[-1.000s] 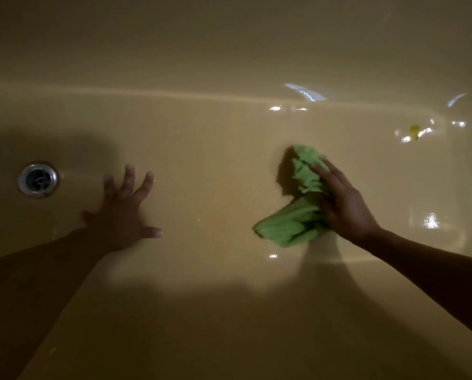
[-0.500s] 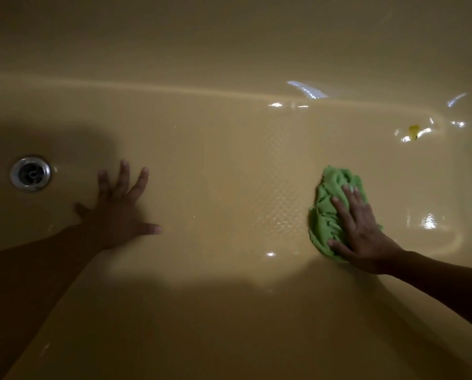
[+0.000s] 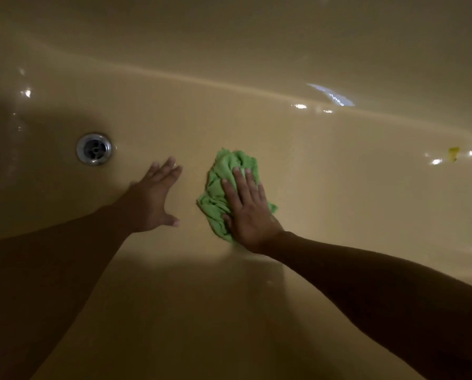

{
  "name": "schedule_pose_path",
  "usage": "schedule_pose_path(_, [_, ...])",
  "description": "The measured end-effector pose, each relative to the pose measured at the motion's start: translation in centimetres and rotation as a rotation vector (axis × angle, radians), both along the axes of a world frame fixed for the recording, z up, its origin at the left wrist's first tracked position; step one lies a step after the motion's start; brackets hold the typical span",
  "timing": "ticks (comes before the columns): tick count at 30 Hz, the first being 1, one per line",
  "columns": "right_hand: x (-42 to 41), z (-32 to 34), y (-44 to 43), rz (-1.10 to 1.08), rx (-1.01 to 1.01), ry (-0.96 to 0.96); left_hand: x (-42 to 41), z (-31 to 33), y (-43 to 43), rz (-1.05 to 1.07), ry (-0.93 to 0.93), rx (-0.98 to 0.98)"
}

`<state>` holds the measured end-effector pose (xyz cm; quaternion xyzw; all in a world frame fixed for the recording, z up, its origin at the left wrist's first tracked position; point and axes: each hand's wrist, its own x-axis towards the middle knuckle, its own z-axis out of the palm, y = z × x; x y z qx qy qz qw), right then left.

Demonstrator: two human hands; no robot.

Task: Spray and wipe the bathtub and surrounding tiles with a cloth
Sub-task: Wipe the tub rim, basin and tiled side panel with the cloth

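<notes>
I look down into a beige bathtub [image 3: 325, 187] whose floor fills the view. A crumpled green cloth [image 3: 221, 187] lies on the tub floor near the middle. My right hand [image 3: 247, 209] presses flat on the cloth with straight fingers. My left hand [image 3: 154, 198] rests flat on the bare tub floor just left of the cloth, fingers spread, holding nothing. No spray bottle is in view.
A round metal drain [image 3: 93, 148] sits in the tub floor left of my left hand. A small yellow scrap [image 3: 453, 153] lies at the far right corner. The far tub wall [image 3: 256, 37] rises along the top.
My right hand has slid the green cloth leftward across the tub floor, from the right side to close beside my left hand. The view has shifted, and the drain now sits nearer the centre.
</notes>
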<state>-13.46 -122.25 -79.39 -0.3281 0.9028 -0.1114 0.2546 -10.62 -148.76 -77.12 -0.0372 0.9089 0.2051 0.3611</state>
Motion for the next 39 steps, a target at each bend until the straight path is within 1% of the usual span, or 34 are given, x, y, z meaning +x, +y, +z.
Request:
schedule_pose_path(2, [-0.3,0.1,-3.6,-0.034,-0.026,-0.028,0.8,0.4,-1.8,0.025,-0.017,-0.004])
schedule_pose_path(4, [-0.9,0.6,-5.9,-0.068,-0.075,-0.076,2.0,0.9,-4.0,0.054,-0.068,-0.110])
schedule_pose_path(7, [-1.8,1.9,-6.6,-0.157,-0.192,-0.145,4.2,2.0,-7.7,0.022,-0.147,-0.262])
schedule_pose_path(9, [-2.0,2.6,-5.6,-0.210,-0.219,-0.145,5.6,2.8,-10.1,0.024,-0.203,-0.314])
schedule_pose_path(11, [-2.3,2.8,-3.3,-0.273,-0.213,-0.134,6.8,3.2,-11.9,0.071,-0.269,-0.339])
schedule_pose_path(14, [-2.2,2.6,1.1,-0.308,-0.143,-0.141,7.5,3.2,-12.9,0.109,-0.343,-0.329])
schedule_pose_path(17, [-0.8,2.2,3.3,-0.168,-0.018,-0.144,7.2,3.0,-12.5,0.111,-0.329,-0.324])
schedule_pose_path(20, [0.9,1.8,1.3,-0.005,0.008,-0.136,7.3,2.8,-12.6,0.136,-0.312,-0.304])
schedule_pose_path(24, [1.9,1.3,-4.7,0.244,-0.045,-0.160,7.3,2.9,-13.3,0.093,-0.306,-0.299])
schedule_pose_path(27, [2.0,1.0,-10.4,0.392,-0.099,-0.148,6.8,3.4,-14.0,0.053,-0.311,-0.285])
schedule_pose_path(29, [1.9,0.8,-14.4,0.457,-0.131,-0.150,6.4,4.2,-15.0,-0.047,-0.303,-0.315])
schedule_pose_path(30, [1.8,0.6,-16.5,0.470,-0.149,-0.155,6.3,4.7,-15.7,-0.110,-0.287,-0.360])
schedule_pose_path(32, [1.5,0.2,-20.6,0.453,-0.181,-0.147,6.3,5.8,-17.8,-0.189,-0.239,-0.508])
schedule_pose_path(35, [1.1,-0.2,-26.0,0.333,-0.179,-0.094,6.8,7.3,-21.0,-0.214,-0.187,-0.670])
schedule_pose_path(37, [0.8,-0.1,-28.0,0.218,-0.146,-0.055,7.0,8.0,-22.4,-0.257,-0.161,-0.754])
schedule_pose_path(39, [0.3,0.0,-28.5,0.048,-0.178,-0.055,7.1,8.6,-22.9,-0.298,-0.149,-0.828])
